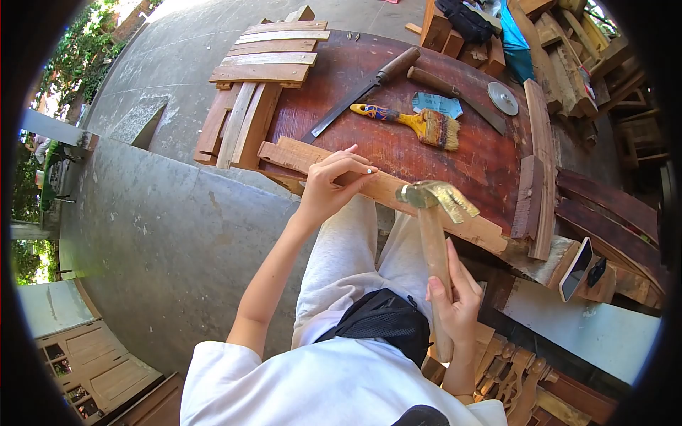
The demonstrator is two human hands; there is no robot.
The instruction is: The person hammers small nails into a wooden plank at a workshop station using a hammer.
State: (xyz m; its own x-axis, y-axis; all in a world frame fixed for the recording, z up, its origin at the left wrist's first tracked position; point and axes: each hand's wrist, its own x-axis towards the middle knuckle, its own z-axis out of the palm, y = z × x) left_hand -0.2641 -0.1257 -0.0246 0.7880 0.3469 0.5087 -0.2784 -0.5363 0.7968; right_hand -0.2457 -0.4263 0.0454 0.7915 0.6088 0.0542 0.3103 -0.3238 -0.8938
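My right hand point(458, 295) is wrapped round the wooden handle of a claw hammer point(435, 241), its worn metal head raised over the long plank. My left hand point(337, 177) is closed in a pinch above that plank point(394, 190). At its fingertips shows a tiny bright spot, which looks like the head of a nail point(370, 170); the rest of it is hidden. The plank lies along the near edge of the reddish-brown worktable point(320, 106), in front of my knees.
On the table lie a paintbrush point(419, 126), a handsaw point(362, 92), a wooden-handled blade point(462, 99), a blue sandpaper piece point(437, 104) and a metal disc point(503, 99). Slatted wood point(266, 53) stands at the left corner. A phone point(575, 270) is at right, near stacked timber point(568, 64).
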